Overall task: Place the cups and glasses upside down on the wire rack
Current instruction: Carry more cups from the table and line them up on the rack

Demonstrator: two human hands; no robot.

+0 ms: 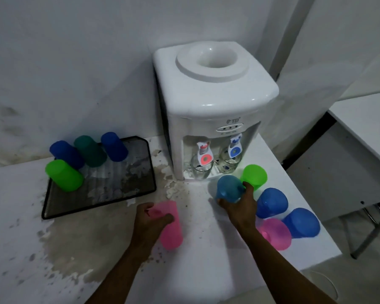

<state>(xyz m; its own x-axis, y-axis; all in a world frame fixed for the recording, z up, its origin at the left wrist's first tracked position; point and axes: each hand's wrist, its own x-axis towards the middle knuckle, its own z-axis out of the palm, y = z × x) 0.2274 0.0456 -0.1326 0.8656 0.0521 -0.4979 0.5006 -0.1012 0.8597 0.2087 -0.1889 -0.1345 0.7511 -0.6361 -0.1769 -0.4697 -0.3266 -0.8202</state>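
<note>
A black wire rack (119, 200) lies on the white counter at the left. Several plastic cups stand upside down along its far-left side: a green cup (64, 175), a dark blue cup (66, 153), a teal cup (90, 151) and another dark blue cup (114, 147). My left hand (150, 220) grips a pink cup (169, 227) just right of the rack's near corner. Over the counter in front of the dispenser, my right hand (239, 205) holds a light blue cup (228, 188). To its right stand a green cup (253, 176), two blue cups (271, 202) (302, 223) and a pink cup (274, 234).
A white water dispenser (213, 102) stands at the back, with two glass mugs (201, 167) (228, 164) under its taps. The counter (75, 249) is stained and peeling beside the rack. Its right edge drops off to a floor and a white table (364, 119).
</note>
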